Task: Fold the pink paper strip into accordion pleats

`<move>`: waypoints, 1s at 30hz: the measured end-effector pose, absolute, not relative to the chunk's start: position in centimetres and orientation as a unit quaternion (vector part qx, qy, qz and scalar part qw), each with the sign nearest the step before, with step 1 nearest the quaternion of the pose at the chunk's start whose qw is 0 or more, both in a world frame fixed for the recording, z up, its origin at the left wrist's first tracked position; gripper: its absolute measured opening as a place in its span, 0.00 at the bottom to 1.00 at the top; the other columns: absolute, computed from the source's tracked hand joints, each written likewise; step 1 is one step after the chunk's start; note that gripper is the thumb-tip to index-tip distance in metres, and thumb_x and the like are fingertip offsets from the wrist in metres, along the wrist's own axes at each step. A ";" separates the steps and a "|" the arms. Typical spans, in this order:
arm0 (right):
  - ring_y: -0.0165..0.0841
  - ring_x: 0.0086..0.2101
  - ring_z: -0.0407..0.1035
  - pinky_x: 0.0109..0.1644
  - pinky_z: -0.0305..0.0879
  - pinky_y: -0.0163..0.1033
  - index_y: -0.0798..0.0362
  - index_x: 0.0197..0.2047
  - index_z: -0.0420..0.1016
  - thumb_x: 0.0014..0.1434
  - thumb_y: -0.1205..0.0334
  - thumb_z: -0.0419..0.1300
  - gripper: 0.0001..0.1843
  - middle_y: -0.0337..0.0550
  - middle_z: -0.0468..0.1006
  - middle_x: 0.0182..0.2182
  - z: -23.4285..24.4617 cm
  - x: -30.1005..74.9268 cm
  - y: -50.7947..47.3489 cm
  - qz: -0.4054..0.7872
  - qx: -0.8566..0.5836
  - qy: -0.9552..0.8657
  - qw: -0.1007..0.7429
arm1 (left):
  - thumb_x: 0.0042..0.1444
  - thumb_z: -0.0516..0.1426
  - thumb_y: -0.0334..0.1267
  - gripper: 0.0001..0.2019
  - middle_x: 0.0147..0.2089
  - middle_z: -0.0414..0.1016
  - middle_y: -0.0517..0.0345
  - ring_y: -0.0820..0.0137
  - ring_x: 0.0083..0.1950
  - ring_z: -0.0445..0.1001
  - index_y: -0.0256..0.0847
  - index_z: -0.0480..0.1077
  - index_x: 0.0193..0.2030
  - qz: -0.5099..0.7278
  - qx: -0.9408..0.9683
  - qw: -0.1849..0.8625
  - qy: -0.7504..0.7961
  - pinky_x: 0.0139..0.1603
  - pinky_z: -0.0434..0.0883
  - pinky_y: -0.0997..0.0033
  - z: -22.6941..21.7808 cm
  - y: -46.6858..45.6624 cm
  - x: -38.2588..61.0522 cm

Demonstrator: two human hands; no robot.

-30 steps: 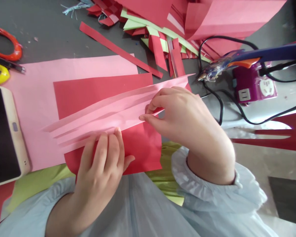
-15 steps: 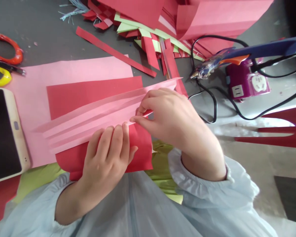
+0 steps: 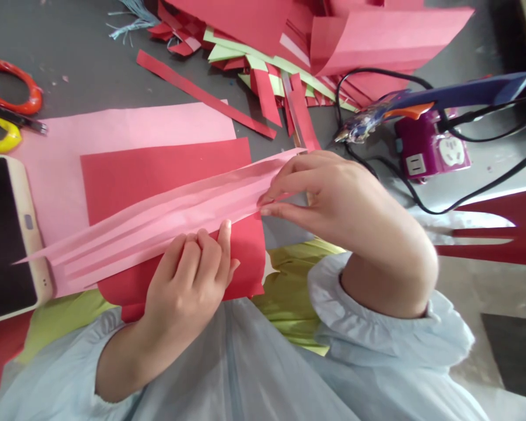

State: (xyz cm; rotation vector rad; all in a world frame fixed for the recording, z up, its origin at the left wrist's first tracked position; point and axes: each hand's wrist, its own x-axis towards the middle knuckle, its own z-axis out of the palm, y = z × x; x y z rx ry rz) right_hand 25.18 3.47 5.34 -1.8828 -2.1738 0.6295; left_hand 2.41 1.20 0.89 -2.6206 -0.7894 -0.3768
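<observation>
A long pink paper folded into pleats (image 3: 166, 216) lies slantwise over a red sheet (image 3: 158, 169), which rests on a larger pink sheet (image 3: 114, 126). My right hand (image 3: 333, 199) pinches the pleated paper near its right end between thumb and fingers. My left hand (image 3: 188, 280) is curled, with its fingertips pressed on the lower edge of the pleats near the middle. Light blue sleeves cover both my forearms.
A phone (image 3: 6, 234) lies at the left edge, with orange scissors (image 3: 13, 93) and a yellow handle (image 3: 2, 137) above it. Red and green paper scraps (image 3: 289, 64) pile at the top. A glue gun (image 3: 421, 102), purple socket (image 3: 433, 149) and black cables sit at right.
The pleated paper has swung, its left tip now lower and reaching the phone. My right hand slid toward the paper's right end; my left hand curled more on the lower edge.
</observation>
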 end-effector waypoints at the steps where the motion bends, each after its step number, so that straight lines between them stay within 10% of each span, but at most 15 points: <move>1: 0.39 0.40 0.73 0.46 0.65 0.44 0.48 0.33 0.82 0.60 0.63 0.64 0.05 0.43 0.80 0.33 5.4 25.5 3.5 0.218 -0.636 -0.732 0.108 | 0.62 0.59 0.48 0.26 0.39 0.79 0.49 0.63 0.37 0.72 0.26 0.72 0.58 -0.129 -0.931 0.190 -0.282 0.44 0.74 0.62 0.9 1.2 2.5; 30: 0.43 0.39 0.71 0.46 0.63 0.47 0.53 0.29 0.77 0.56 0.65 0.60 0.06 0.48 0.78 0.32 3.8 24.9 3.5 0.121 -0.720 -0.682 0.040 | 0.66 0.52 0.51 0.29 0.32 0.68 0.52 0.64 0.34 0.64 0.34 0.64 0.67 -0.041 -0.925 0.228 -0.300 0.38 0.68 0.64 1.2 1.0 3.7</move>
